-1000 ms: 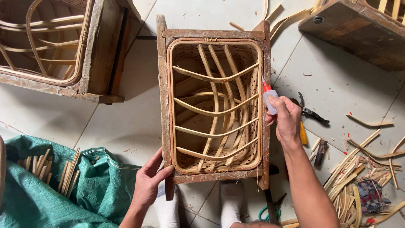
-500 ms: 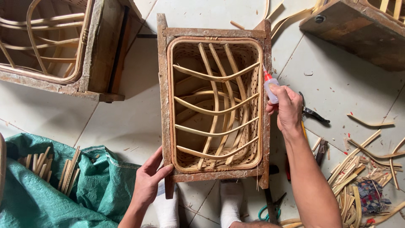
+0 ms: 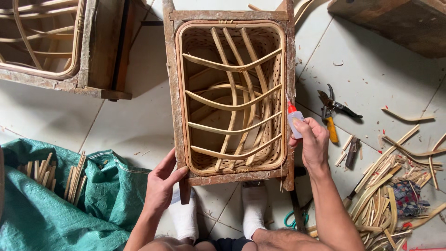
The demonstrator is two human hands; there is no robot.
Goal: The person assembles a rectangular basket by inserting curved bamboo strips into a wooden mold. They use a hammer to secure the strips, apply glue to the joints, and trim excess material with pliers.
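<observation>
A woven rattan basket [image 3: 278, 69] sits inside a rough wooden frame [image 3: 173, 83] on the tiled floor, with curved bamboo slats [image 3: 230, 100] crossing its opening. My left hand [image 3: 162, 183] grips the frame's near left corner. My right hand [image 3: 312, 142] holds a small white glue bottle [image 3: 294, 122] with a red nozzle, its tip against the basket's right rim. My feet in white socks [image 3: 253, 204] rest under the frame's near edge.
Another frame with a basket [image 3: 42, 42] stands at the far left. A green sack [image 3: 55, 204] with cut bamboo sticks lies at left. Yellow-handled pruning shears [image 3: 331, 114] and a pile of bamboo offcuts [image 3: 395, 195] lie at right. A wooden piece [image 3: 395, 23] sits at the far right.
My right hand has slid the glue bottle along the basket's right rim toward me. My left hand has stayed on the frame's corner.
</observation>
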